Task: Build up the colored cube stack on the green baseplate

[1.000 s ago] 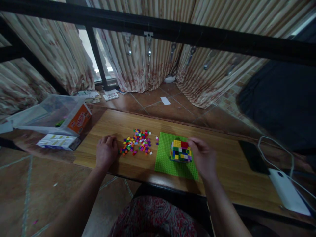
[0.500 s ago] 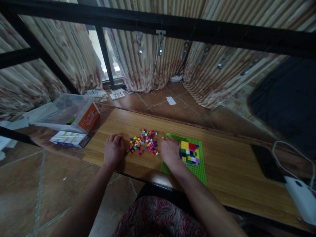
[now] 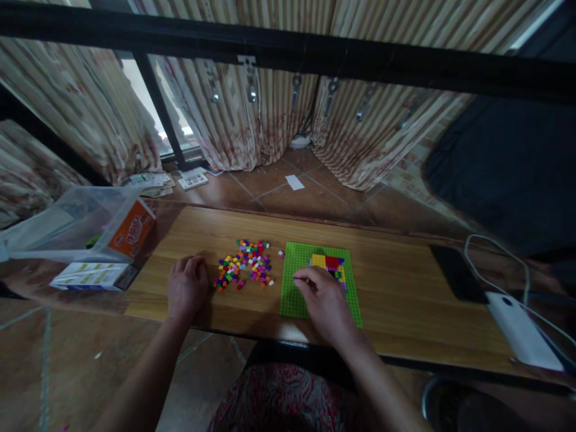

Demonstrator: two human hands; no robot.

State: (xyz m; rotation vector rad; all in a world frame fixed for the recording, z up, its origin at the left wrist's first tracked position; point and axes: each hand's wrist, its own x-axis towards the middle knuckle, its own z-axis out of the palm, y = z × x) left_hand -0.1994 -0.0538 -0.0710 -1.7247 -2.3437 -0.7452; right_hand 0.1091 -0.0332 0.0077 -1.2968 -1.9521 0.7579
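Observation:
A green baseplate (image 3: 292,297) lies on the wooden table (image 3: 405,300). A block of yellow, red and other coloured small bricks (image 3: 332,263) stands on it, partly hidden by my right hand (image 3: 324,302). That hand hovers over the plate's middle, its fingertips pinched at the left on what looks like a small brick (image 3: 296,278). Left of the plate is a loose pile of small coloured bricks (image 3: 245,267). My left hand (image 3: 186,287) rests knuckles-up on the table just left of the pile, with its fingers curled under and nothing seen in them.
A clear plastic bag with an orange box (image 3: 131,229) and a white-yellow box (image 3: 92,275) lie at the table's left end. At the right end are a black phone (image 3: 454,279) and a white power bank (image 3: 517,330) with a cable. A black metal bar (image 3: 315,51) crosses overhead.
My right hand went from the brick block to the pile's edge, then came back over the baseplate with fingertips pinched. The left hand stayed where it was.

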